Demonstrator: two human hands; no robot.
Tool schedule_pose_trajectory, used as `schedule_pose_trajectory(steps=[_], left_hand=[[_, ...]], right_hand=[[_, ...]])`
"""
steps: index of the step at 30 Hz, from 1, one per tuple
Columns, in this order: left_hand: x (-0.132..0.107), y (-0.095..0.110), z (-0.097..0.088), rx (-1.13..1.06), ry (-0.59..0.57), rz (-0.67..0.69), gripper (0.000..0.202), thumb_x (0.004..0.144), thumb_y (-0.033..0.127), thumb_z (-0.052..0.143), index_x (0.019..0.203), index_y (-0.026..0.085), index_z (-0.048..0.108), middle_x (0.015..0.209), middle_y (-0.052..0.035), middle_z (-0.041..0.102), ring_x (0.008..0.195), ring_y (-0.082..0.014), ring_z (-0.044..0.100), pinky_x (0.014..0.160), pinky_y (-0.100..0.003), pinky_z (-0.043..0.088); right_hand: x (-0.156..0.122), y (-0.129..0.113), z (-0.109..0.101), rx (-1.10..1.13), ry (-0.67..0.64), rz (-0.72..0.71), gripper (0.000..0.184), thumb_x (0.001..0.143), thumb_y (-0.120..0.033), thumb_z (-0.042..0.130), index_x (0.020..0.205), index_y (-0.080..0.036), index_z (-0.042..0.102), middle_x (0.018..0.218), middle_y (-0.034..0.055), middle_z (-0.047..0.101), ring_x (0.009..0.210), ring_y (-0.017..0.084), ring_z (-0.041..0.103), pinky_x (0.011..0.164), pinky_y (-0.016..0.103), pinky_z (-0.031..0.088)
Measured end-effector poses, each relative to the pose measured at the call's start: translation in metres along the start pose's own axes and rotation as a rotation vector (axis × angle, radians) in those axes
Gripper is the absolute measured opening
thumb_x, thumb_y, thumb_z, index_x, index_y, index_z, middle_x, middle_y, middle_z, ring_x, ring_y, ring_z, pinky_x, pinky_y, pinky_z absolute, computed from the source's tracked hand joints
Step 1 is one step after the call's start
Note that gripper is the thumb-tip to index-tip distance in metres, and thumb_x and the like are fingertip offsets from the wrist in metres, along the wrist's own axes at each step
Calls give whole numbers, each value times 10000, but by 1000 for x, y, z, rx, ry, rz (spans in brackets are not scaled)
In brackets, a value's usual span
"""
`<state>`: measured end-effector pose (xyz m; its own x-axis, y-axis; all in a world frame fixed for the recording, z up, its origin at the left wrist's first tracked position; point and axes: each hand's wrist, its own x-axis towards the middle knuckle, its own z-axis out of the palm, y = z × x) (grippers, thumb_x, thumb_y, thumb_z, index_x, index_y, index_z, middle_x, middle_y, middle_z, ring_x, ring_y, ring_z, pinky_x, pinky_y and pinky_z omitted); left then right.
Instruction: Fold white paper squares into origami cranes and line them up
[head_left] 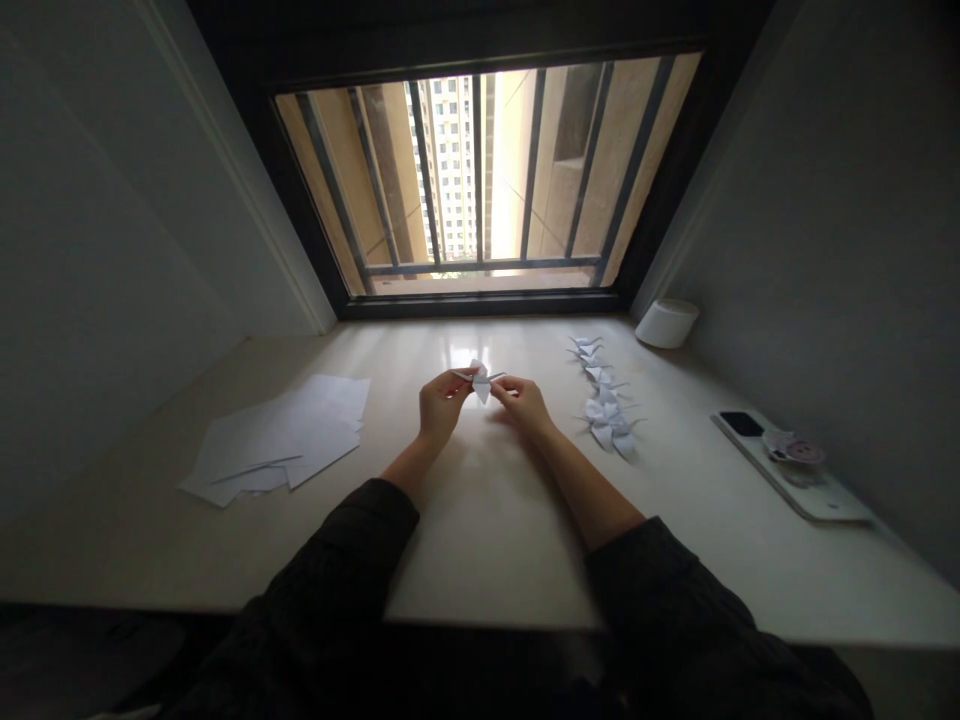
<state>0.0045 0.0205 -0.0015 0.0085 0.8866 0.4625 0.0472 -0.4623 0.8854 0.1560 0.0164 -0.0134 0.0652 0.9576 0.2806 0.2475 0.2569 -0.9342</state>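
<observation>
A small white folded paper crane [479,382] is held up just above the pale windowsill table [487,520], between both hands. My left hand [442,404] pinches its left side with closed fingers. My right hand [520,402] pinches its right side in the same way. Both forearms reach forward from dark sleeves.
A loose stack of white paper sheets [277,440] lies to the left. A row of several finished paper cranes [604,398] runs along the right. Further right lie a phone [787,462] and a white round container [667,323]. A barred window [480,180] stands behind.
</observation>
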Motion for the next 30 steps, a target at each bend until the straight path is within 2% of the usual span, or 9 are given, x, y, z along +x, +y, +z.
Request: schedule_pose_trajectory(steps=[3,6,9,13,22,30], left_hand=[[2,-3,-3,59,79,-6,261,709,285,683,952,190,692,935,-64,712,847,-193,663,759,-309,521],[1,-2,-4,126,91,-16,262,721,298,672,965,204,684,907,-49,714,819,-177,663,729,-288,515],[-2,1,-4,218,51,6,231,755,303,640,968,226,685,882,-32,714,786,-158,660,701,-263,508],[-4,3,-4,276,10,14,202,770,299,627,955,243,686,889,-24,714,745,-148,661,645,-242,506],[-2,0,-5,259,-54,5,280,755,265,642,1032,243,676,980,-55,702,721,-150,656,589,-236,504],[-3,2,-5,266,-56,-4,228,750,228,637,967,240,706,903,-43,717,693,-148,648,610,-249,511]], right_hand=[[-3,-5,3,135,-73,38,402,743,-532,519,700,-173,696,737,63,698,667,167,596,606,265,433],[-7,-14,7,242,-109,108,508,769,-600,456,659,-159,682,715,81,697,621,150,583,555,251,410],[-11,-22,9,249,-133,132,473,714,-610,544,644,-164,684,686,74,695,602,141,569,536,242,396],[-13,-26,9,251,-94,134,430,657,-589,619,651,-166,696,671,63,690,590,131,557,540,239,393],[-12,-20,10,302,-95,138,396,641,-559,652,600,-166,680,618,48,670,568,126,543,545,246,382],[-14,-25,10,278,-128,149,373,636,-539,666,596,-168,685,591,44,659,597,139,556,558,246,388]])
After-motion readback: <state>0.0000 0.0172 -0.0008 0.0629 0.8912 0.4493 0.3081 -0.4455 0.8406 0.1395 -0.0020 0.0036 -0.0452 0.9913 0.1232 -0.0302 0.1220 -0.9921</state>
